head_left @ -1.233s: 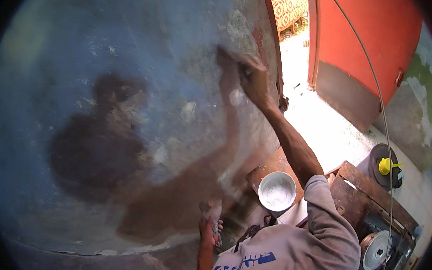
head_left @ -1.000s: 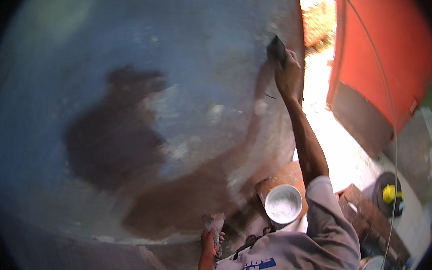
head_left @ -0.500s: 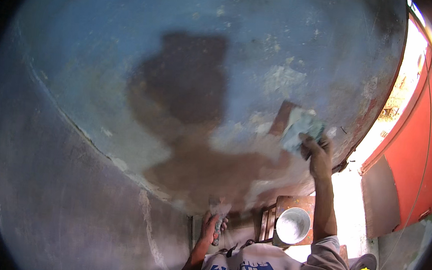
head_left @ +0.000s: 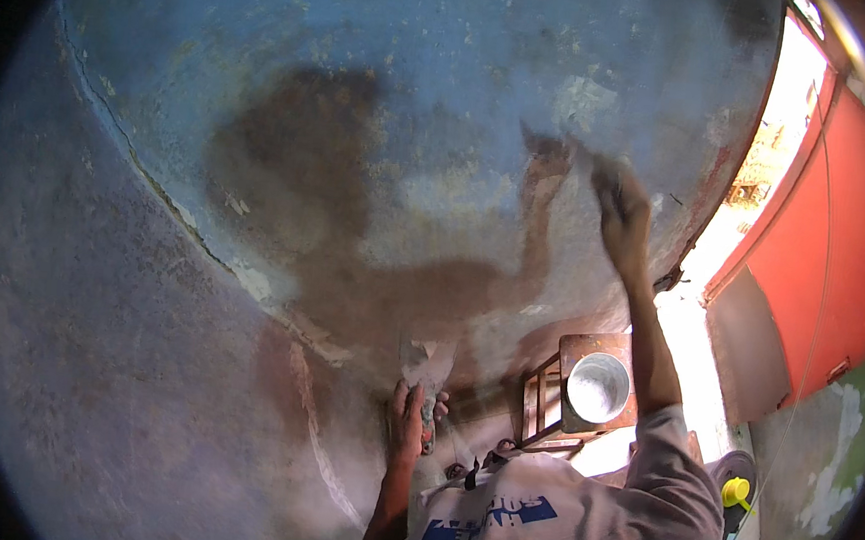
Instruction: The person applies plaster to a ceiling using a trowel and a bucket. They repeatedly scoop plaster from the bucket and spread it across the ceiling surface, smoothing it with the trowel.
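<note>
Right hand (head_left: pixel 621 215): I am seeing it raised against the blue wall (head_left: pixel 444 100), fingers clenching a small flat tool (head_left: pixel 582 165); the tool is blurred, so I cannot tell its kind, only that its edge is touching the wall.
Left hand (head_left: pixel 408 419): it is hanging low near the wall's base, fingers wrapping a second small tool (head_left: pixel 429 410) whose pale blade is pointing up.
Wall: I am looking at worn blue paint with pale patches, and the person's shadow is falling across it; the right hand's shadow is lying just beside the hand.
Crack (head_left: pixel 148 175): it is running down the left part of the wall.
Bucket (head_left: pixel 597 387): it is sitting on a wooden stool (head_left: pixel 544 398) below the right arm, its inside looking pale.
Shirt (head_left: pixel 555 519): grey, with blue print, filling the lower edge.
Door (head_left: pixel 825 257): red, standing at the right, with sunlight coming through the gap beside it.
</note>
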The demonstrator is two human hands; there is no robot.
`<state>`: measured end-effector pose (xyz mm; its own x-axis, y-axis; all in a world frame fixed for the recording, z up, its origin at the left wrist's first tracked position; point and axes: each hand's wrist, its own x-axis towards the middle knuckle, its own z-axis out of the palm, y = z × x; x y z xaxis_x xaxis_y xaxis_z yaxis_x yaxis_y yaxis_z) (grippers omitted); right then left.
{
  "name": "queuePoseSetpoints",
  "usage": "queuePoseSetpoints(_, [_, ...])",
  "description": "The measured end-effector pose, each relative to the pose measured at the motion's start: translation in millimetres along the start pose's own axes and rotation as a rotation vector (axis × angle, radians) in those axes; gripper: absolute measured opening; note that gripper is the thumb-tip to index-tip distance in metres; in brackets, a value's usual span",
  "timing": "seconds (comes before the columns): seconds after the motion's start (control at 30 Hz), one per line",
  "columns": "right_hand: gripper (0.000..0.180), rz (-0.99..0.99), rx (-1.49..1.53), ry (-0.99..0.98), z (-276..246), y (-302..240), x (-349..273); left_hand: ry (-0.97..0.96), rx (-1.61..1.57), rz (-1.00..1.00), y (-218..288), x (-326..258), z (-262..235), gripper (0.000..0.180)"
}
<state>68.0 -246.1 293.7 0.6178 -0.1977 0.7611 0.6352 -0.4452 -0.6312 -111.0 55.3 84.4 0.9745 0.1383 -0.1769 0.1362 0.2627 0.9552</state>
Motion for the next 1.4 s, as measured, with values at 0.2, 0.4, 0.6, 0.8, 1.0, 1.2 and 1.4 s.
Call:
queuePoseSetpoints(0.2, [0.041, -0.793, -0.674, 0.096, -24, -40, 146, 0.040, -0.085, -0.081, -41, -21, -32, 0.030])
queuePoseSetpoints(0.4, [0.058, -0.853, -0.814, 0.222, 22, 14, 172, 0.127, -0.123, -0.155, -51, -24, -39, 0.031])
queuePoseSetpoints(0.6, [0.062, -0.650, -0.838, 0.050, 49, 37, 69, 0.113, -0.115, -0.147, -62, -11, -39, 0.020])
queuePoseSetpoints(0.8, [0.045, -0.677, -0.653, 0.199, 4, -1, 118, 0.040, -0.105, -0.103, -59, 0, -39, 0.022])
queuePoseSetpoints(1.0, [0.046, -0.855, -0.801, 0.190, 2, -19, 189, 0.081, -0.147, -0.164, -77, -2, -42, 0.024])
queuePoseSetpoints(1.2, [0.056, -0.754, -0.876, 0.092, 39, 33, 85, 0.116, -0.163, -0.202, -96, -1, -50, 0.024])
queuePoseSetpoints(1.4, [0.050, -0.620, -0.819, -0.103, 55, 55, 6, 0.051, -0.150, -0.223, -100, 9, -48, 0.026])
